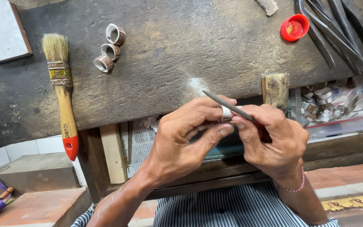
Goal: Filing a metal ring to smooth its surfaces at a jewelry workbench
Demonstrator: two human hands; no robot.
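Your left hand (181,138) pinches 1 ring (226,112) at centre while your right hand (272,141) grips the needle file (225,105) across it; 3 rings (110,47) lie at 10 o'clock, more wait in the tray (328,105) at 3.

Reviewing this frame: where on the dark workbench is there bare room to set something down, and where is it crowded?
Bare bench runs between the three rings and the red cap, down to the pale dust. A narrower strip lies left of the paintbrush. Crowded: the tongs at top right, and the tray of rings beside the wooden peg, next to both hands.
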